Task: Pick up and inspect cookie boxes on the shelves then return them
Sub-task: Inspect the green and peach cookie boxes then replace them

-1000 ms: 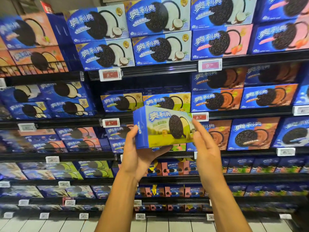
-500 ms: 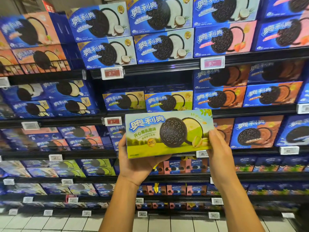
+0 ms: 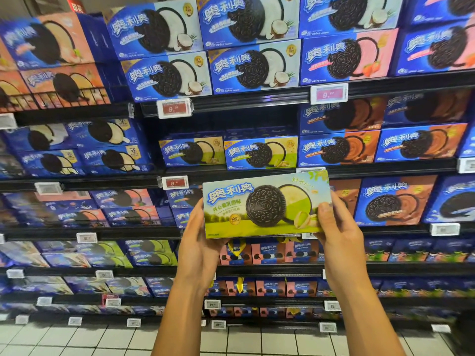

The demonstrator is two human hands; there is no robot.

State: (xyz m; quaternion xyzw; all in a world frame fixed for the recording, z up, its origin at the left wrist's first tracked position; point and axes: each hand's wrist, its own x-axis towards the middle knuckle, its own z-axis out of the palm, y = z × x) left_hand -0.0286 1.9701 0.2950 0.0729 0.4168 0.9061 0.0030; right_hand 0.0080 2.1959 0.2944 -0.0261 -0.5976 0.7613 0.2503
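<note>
Head view: you're holding one green cookie box [image 3: 266,204] up in front of the shelves [image 3: 257,97], front face toward the camera, slightly tilted with the right end higher. Your left hand [image 3: 199,249] has its grip on the box's left end and lower left corner; only the heel, the wrist and part of the thumb side show, the fingers are behind the box, so you can't see how far they wrap. Your right hand [image 3: 338,236] pinches the right end, thumb [image 3: 325,215] pressed on the front face near the lower right corner over the pistachio print, the other fingers hidden behind the box.

The box is clear of the shelving, level with the third shelf row, covering part of the boxes behind it and most of a white price tag above its top edge. Only the front panel is readable; sides and back aren't visible.

Two matching green-fronted boxes [image 3: 261,152] sit on the shelf just above the held one, with dark space over them. Price tags [image 3: 174,108] read "9." with the smaller digits too blurred to make out. The left side of the shelving and the lower rows are motion-blurred, labels unreadable. Boxes along the top and right edges are cut off by the frame. White floor tiles [image 3: 102,340] show at the bottom.
</note>
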